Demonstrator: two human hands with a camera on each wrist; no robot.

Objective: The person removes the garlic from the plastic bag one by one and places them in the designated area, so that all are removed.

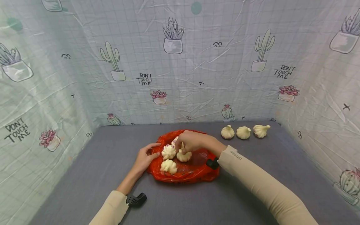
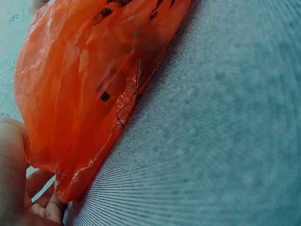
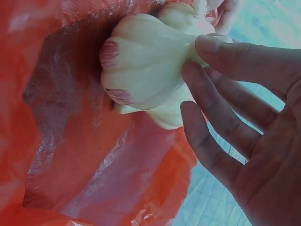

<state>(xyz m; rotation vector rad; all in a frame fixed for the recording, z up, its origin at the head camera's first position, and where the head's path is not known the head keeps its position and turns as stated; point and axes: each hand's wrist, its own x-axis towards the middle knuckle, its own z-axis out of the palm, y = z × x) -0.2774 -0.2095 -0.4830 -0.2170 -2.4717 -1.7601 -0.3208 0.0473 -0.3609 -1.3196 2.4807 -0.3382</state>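
Observation:
A red plastic bag [image 1: 180, 178] lies with its mouth wide on the grey tabletop. My left hand [image 1: 144, 158] holds its left edge; in the left wrist view the fingers [image 2: 40, 186] are partly hidden by the plastic. Inside the bag, my right hand [image 1: 189, 140] pinches a garlic bulb [image 3: 141, 63] by its neck between thumb and fingertips. That bulb is cream with purple patches. Beside it in the bag lie a purple-tipped garlic bulb [image 1: 168, 152] and a paler garlic bulb [image 1: 168, 167]. Another is partly hidden behind the right hand.
Three garlic bulbs stand in a row at the back right: a left bulb [image 1: 227, 132], a middle bulb [image 1: 243, 132] and a right bulb [image 1: 261, 131]. A cloth printed with potted plants [image 1: 180, 72] hangs behind and along both sides of the table.

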